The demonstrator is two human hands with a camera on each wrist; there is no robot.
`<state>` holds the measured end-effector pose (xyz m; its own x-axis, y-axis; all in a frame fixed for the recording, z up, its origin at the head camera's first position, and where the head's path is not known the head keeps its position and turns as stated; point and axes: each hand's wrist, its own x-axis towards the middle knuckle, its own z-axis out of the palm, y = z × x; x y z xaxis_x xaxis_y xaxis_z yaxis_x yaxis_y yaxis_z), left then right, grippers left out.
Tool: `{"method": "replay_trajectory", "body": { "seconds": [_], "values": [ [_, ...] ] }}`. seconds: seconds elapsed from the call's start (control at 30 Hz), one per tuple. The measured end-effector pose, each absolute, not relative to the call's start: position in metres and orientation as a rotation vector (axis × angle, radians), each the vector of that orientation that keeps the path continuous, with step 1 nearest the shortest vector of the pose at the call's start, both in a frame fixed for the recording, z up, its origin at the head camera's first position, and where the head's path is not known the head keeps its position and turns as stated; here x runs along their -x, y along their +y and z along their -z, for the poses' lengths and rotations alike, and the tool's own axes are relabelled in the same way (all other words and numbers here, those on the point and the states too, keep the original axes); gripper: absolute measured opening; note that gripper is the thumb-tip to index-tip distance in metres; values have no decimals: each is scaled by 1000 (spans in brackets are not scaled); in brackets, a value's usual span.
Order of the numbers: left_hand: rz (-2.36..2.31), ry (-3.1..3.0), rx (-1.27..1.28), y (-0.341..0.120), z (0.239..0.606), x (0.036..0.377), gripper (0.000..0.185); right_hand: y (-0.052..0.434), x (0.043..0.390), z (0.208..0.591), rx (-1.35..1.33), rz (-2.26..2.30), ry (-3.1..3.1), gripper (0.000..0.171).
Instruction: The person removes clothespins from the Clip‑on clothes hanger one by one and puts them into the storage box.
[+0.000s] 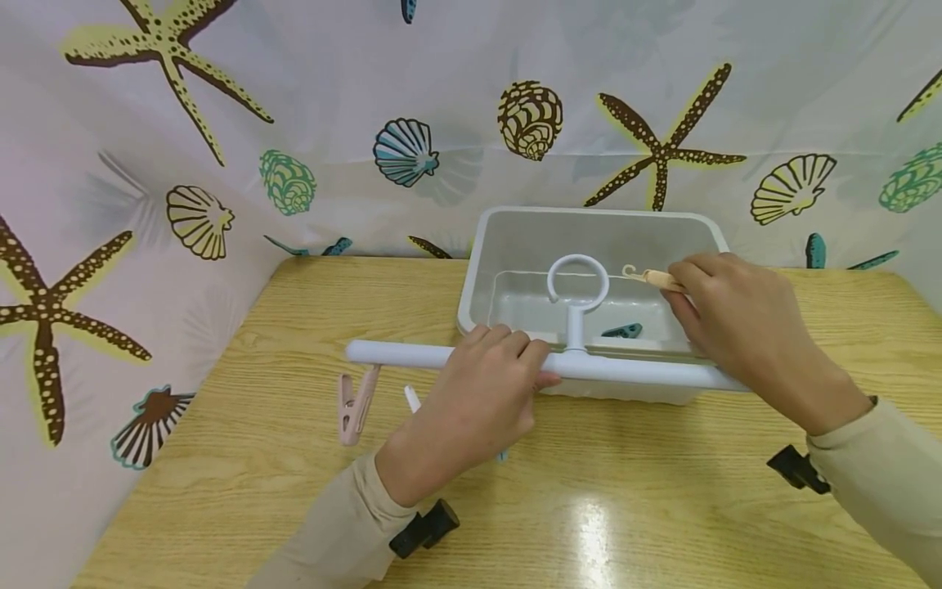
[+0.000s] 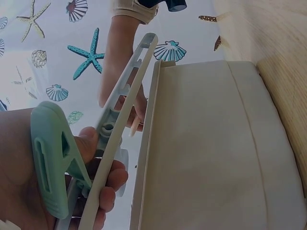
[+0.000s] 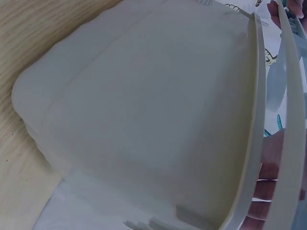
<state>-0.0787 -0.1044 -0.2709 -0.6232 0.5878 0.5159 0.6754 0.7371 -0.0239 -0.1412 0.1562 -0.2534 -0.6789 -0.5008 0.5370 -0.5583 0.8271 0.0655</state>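
one hand holds a white hanger (image 1: 640, 370), the other pinches a small yellow clip (image 1: 660, 280).

the hanger is up off the table (image 1: 662, 491), by the near side of the tub (image 1: 599, 213), with its round hook up. the left hand (image 1: 486, 401) is wrapped round the bar. the right hand (image 1: 743, 319) is apart from it, with the yellow clip over the tub. a pink clip (image 1: 361, 405) hangs near one end of the bar, and a green clip (image 2: 53, 143) is by the left hand. a dark clip (image 1: 624, 331) lies in the tub. the step looks like handling the yellow clip with the hanger held still; the next move seems to call for a firm left grip and care with the clip's tiny hook.
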Motion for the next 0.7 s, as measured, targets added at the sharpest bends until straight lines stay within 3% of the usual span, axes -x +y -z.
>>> {"method": "replay_trajectory", "body": {
  "seconds": [0.47, 0.7],
  "values": [
    [273, -2415, 967, -101, 269, 79, 14, 156, 157, 245, -791, -106, -2441, 18],
    [270, -2386, 951, -102, 267, 80, 15, 157, 145, 233, -871, -217, -2210, 21]
  ]
}}
